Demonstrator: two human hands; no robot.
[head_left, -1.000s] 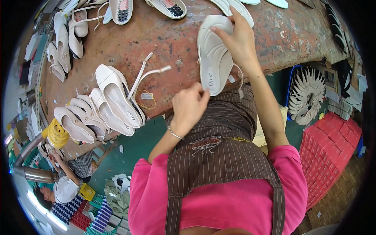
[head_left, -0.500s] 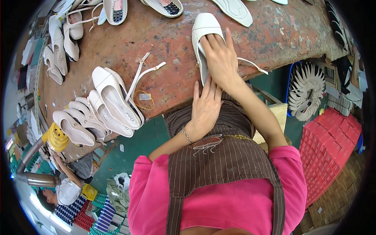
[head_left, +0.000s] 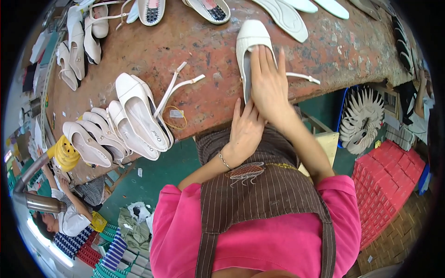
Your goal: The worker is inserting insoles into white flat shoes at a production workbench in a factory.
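A white square-toed slingback shoe point(head_left: 253, 33) lies on the worn table in front of me, its toe pointing away. My right hand point(head_left: 270, 90) reaches into its opening, fingers stretched forward and laid flat on the inside, while the little finger stands apart at the right rim. Around the heel end sits my left hand point(head_left: 247, 132), its fingertips against the shoe and partly covered by my right hand. A loose white strap point(head_left: 303, 77) sticks out to the right. Left of me, several finished white slingbacks point(head_left: 139, 111) stand in a row, two straps trailing from the nearest.
Insoles point(head_left: 282, 18) and unlined shoes point(head_left: 211, 10) lie along the table's far side. More shoes point(head_left: 76, 51) stand at far left near a yellow coiled hose point(head_left: 67, 153). Red crates point(head_left: 387, 185) and a blue-rimmed bin of pale pieces point(head_left: 361, 120) are at right. Another person point(head_left: 76, 217) works at lower left.
The view has shifted slightly, so the table and shoes appear a little further right. Both hands stay at the same shoe, the right one with its fingers still inside.
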